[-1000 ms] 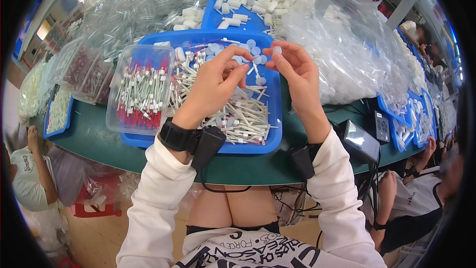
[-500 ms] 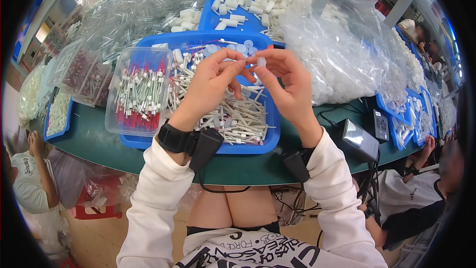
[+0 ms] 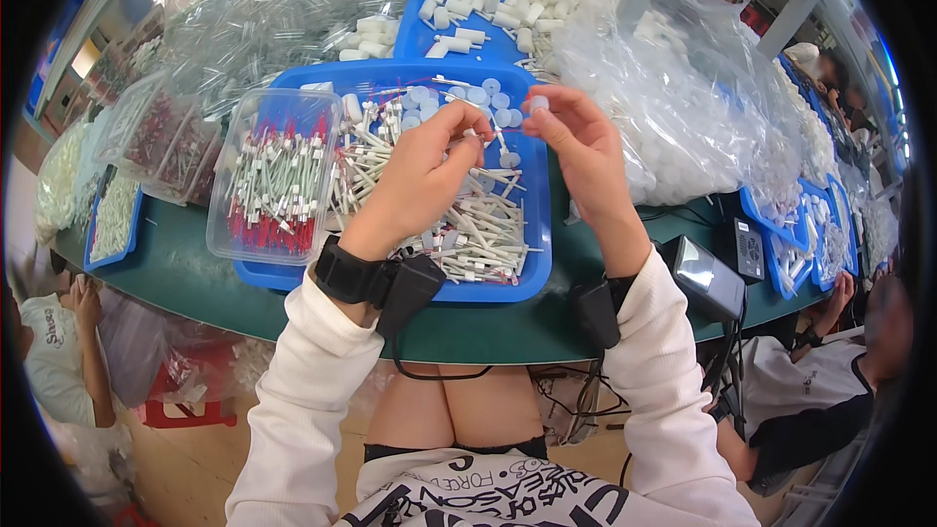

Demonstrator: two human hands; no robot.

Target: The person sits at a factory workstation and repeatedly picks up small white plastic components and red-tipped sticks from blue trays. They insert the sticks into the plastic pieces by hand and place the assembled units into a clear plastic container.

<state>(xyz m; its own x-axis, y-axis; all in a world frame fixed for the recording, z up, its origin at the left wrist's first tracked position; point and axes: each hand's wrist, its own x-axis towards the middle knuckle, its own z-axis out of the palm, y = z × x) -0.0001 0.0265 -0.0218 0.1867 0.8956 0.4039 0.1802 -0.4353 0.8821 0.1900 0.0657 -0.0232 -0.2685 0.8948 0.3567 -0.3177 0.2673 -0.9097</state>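
My left hand [image 3: 426,174] is closed in a pinch above the blue tray [image 3: 539,234]. A small white piece shows at its fingertips, with a thin reddish wire [image 3: 505,132] running toward my right hand. My right hand [image 3: 591,148], at the tray's right edge, pinches a small translucent white cap [image 3: 540,102] between thumb and fingers. Below the hands, the tray holds many slim white sticks [image 3: 478,234] with wire ends. Round translucent discs [image 3: 491,87] lie near its far side. A clear plastic box [image 3: 220,224] of red-and-white wired pieces [image 3: 278,185] rests on its left part.
Behind stands another blue tray [image 3: 415,34] of white cylinders. A big clear bag [image 3: 644,107] of white parts fills the right, near a black device [image 3: 708,278] with cables. Clear plastic tubes [image 3: 264,20] are heaped at the far left. Other people sit at both sides.
My hands have drawn apart. The right one moved right with the translucent cap, and the thin wire now shows between them. My left hand shifted only slightly.
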